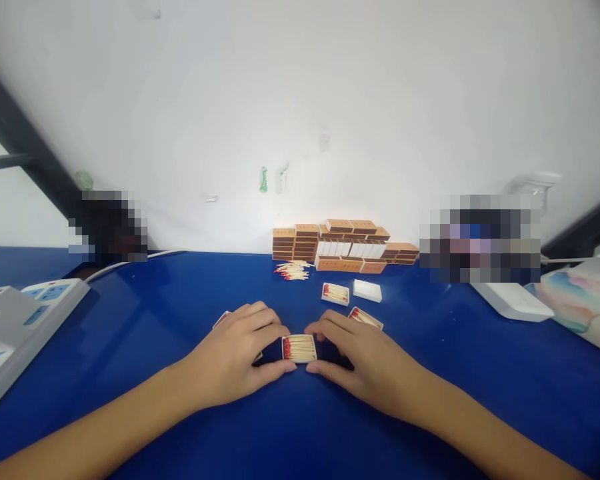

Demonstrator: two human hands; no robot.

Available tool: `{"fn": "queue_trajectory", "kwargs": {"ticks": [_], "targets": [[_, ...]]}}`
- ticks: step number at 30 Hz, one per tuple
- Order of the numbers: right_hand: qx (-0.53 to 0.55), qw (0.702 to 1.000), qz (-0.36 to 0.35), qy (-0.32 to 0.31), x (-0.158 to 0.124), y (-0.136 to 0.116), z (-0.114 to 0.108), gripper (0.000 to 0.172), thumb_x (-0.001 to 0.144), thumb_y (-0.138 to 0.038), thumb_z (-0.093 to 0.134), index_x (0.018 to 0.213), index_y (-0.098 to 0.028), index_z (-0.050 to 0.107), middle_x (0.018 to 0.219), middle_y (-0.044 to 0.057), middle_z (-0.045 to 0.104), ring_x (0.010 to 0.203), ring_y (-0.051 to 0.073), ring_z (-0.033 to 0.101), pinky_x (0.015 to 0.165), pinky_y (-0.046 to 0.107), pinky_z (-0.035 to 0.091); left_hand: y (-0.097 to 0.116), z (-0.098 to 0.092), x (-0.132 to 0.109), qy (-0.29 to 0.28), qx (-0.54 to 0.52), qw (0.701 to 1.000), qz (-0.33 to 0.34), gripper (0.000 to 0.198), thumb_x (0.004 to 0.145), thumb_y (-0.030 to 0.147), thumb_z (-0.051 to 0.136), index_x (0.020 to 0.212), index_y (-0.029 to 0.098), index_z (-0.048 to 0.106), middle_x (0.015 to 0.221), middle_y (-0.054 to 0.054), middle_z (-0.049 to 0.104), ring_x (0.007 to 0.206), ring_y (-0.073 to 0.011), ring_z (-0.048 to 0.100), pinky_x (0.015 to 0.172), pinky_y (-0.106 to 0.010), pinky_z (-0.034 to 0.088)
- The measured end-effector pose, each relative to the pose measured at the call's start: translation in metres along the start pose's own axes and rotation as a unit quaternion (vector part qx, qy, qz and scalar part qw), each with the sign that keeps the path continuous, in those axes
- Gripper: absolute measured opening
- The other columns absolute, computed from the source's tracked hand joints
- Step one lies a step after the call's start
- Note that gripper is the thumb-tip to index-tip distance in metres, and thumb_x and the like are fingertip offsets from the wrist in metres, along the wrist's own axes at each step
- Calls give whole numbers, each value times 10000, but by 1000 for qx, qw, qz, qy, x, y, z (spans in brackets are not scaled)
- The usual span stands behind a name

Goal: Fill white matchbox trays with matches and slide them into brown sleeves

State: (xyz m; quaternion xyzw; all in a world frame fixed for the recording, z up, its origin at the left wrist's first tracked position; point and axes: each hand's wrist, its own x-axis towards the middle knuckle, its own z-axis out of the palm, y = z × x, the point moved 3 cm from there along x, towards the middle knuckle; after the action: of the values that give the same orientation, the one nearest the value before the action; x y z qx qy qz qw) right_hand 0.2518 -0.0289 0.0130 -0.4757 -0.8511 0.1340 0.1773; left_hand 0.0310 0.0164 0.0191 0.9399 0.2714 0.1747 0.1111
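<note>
A white matchbox tray (300, 349) filled with red-headed matches lies on the blue table between my hands. My left hand (243, 347) pinches its left end, thumb at the near edge and fingers at the far edge. At the right end, my right hand (363, 350) grips it the same way. Behind my right hand another tray of matches (367, 319) shows partly. Part of a further tray (222, 319) peeks out past my left hand, which hides most of it.
Farther back are a tray with matches (335, 293), a white box part (367, 290) and a loose pile of matches (293, 270). Stacked matchboxes (350, 265) stand against the wall. A grey-white device (45, 307) is at left; a white object (515, 303) is at right.
</note>
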Motion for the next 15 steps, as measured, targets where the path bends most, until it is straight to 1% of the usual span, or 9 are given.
{"fn": "queue_trajectory", "kwargs": {"ticks": [5, 10, 13, 15], "targets": [[14, 1000, -2, -3, -1, 4, 3, 293, 1010, -389, 657, 1267, -252, 625, 1141, 47, 679, 956, 217, 674, 797, 366, 551, -1, 1, 0, 7, 15, 1000, 19, 296, 999, 470, 653, 1185, 245, 696, 1061, -70, 714, 980, -251, 639, 835, -419, 530], [-9, 1000, -17, 13, -2, 2, 7, 280, 1030, -408, 619, 1253, -239, 636, 1131, 62, 692, 942, 220, 688, 783, 369, 567, -2, -1, -2, 14, 39, 998, 36, 301, 1011, 465, 631, 1183, 225, 692, 1042, -78, 708, 953, -251, 633, 830, -420, 531], [-37, 997, -40, 46, 0, 5, 1, 275, 1033, -429, 613, 1222, -234, 654, 1117, 69, 714, 920, 218, 705, 783, 369, 571, -3, -2, -2, 17, 46, 998, 40, 293, 1013, 452, 631, 1180, 218, 692, 1036, -80, 705, 943, -246, 628, 826, -412, 529], [-57, 991, -63, 104, 2, 12, -12, 258, 1039, -422, 605, 1197, -230, 672, 1104, 77, 727, 923, 215, 709, 793, 357, 565, -4, -4, -2, 17, 41, 998, 38, 283, 1004, 444, 647, 1160, 213, 696, 1025, -79, 703, 932, -240, 624, 830, -407, 526]]}}
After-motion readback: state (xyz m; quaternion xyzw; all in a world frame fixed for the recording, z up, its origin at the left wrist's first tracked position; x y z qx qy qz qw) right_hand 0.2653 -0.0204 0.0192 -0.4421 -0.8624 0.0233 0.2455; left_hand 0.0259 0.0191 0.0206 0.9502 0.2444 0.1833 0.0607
